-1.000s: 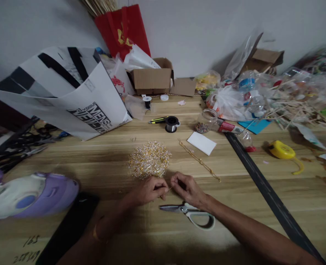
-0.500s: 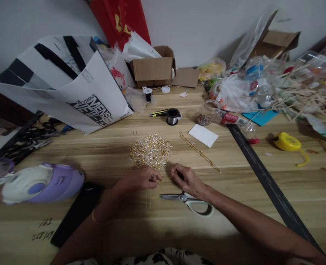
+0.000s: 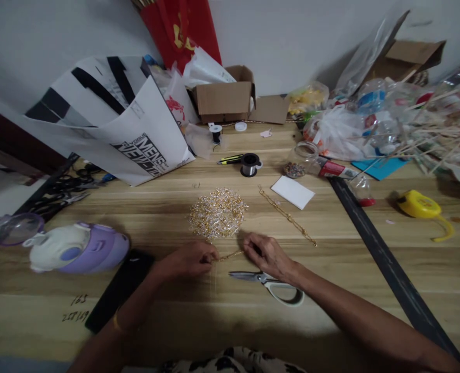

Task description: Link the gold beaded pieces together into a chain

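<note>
Wooden table (image 3: 163, 207) bears a spiky bead cluster (image 3: 218, 212) just beyond the fingers; its loops could snag the work if either hand drifts forward. Left hand (image 3: 194, 258) pinches one part of a gold strand (image 3: 231, 256); right hand (image 3: 268, 254) appears to grip its other end, the strand spanning the gap between them. Scissors (image 3: 245, 276) lie near the right hand, blades pointing left: a dropped strand could catch there. Too light a pinch could let so thin a piece slip; too hard a pull could kink it. Against half a second earlier: left hand farther from the right, and more strand showing between.
</note>
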Tool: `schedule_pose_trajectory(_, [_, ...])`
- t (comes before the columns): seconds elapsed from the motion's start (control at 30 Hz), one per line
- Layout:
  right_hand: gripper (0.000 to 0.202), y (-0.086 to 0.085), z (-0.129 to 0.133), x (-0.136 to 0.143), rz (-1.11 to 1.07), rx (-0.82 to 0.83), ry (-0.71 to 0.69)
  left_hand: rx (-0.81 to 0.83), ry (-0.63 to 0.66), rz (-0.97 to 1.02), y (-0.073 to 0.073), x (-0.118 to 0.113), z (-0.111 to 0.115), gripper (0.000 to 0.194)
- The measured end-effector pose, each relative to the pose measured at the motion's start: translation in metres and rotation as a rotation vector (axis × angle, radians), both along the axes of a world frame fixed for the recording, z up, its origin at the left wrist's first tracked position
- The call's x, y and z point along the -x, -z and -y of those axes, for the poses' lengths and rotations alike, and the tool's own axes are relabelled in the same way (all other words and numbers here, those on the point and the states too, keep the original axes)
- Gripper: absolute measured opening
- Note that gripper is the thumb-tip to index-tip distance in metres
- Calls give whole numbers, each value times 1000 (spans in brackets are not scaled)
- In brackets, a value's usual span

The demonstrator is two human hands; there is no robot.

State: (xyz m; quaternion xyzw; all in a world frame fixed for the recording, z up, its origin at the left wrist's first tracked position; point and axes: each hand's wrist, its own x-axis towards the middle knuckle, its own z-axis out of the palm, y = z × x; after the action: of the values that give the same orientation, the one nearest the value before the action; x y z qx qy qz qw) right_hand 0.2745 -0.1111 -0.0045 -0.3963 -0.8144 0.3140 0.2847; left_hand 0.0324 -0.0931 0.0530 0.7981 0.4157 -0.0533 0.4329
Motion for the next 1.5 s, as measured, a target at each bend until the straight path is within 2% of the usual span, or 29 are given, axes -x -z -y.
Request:
schedule_pose_trajectory(0.1, [10,2,1,1,78,-105,-67,13,-31,23,0,9,5,14])
schedule_pose_trajectory(0.3, [12,2,5,4,259,-315,-190,-11,-122,-30,10,27,11,13])
schedule_pose_trajectory(0.4, [14,1,7,5,335,-362,-218,-3,-147,-49,13,34,13,15])
schedule_pose_trajectory(0.57, [11,2,7,5,358,-369,-243,-53,-109,-59,12,40,17,22])
schedule_pose_trajectory(0.73, [12,2,6,5,362,-371,-261,-195,-32,-128,8,37,19,25])
schedule_pose_trajectory(0.87, [14,1,6,5,356,-366,-259,-352,35,-181,4,22,22,24])
schedule_pose_trajectory(0.97, [15,1,6,5,338,-358,-243,-525,19,-56,5,11,28,23])
schedule_pose_trajectory(1.07, [17,1,6,5,341,-358,-232,-725,119,69,13,10,36,25])
schedule_pose_trajectory(1.1, [18,1,6,5,347,-357,-234,-744,159,67,17,11,38,27])
schedule_pose_trajectory(1.27, [17,2,6,5,349,-350,-245,-619,295,7,36,20,46,56])
schedule_pose_trajectory(1.37, [16,2,5,5,337,-361,-248,-549,310,-24,38,17,45,71])
schedule_pose_trajectory(1.5, [15,2,5,6,341,-377,-237,-561,341,-49,36,8,38,74])
